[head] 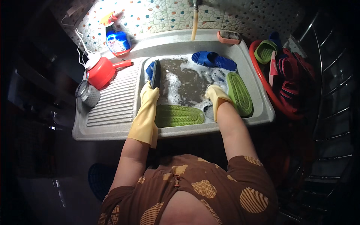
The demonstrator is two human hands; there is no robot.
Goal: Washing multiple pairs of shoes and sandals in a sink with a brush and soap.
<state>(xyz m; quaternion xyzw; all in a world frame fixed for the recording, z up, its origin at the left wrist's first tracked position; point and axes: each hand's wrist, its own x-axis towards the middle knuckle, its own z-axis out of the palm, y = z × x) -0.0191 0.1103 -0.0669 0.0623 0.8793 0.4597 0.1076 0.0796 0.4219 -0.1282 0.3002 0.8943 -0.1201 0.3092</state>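
Observation:
Both hands wear pale yellow rubber gloves and are over a sink basin [184,81] of murky, soapy water. My left hand [149,91] grips one end of a blue slipper with a dark sole [156,74], tilted on its side at the basin's left wall. My right hand [215,94] is partly in the foam at the right; its fingers are hidden, so whether it holds anything does not show. A green slipper [180,116] lies sole up along the near edge, another green slipper [240,94] leans at the right wall, and a blue slipper [215,60] floats at the back.
A ridged drainboard [112,101] adjoins the basin at left, with a red dipper [101,71], a glass jar [88,94] and a blue spray bottle [118,42]. A hose [194,25] hangs behind. A soap dish [228,37] sits back right, beside a red tub [260,76] of slippers.

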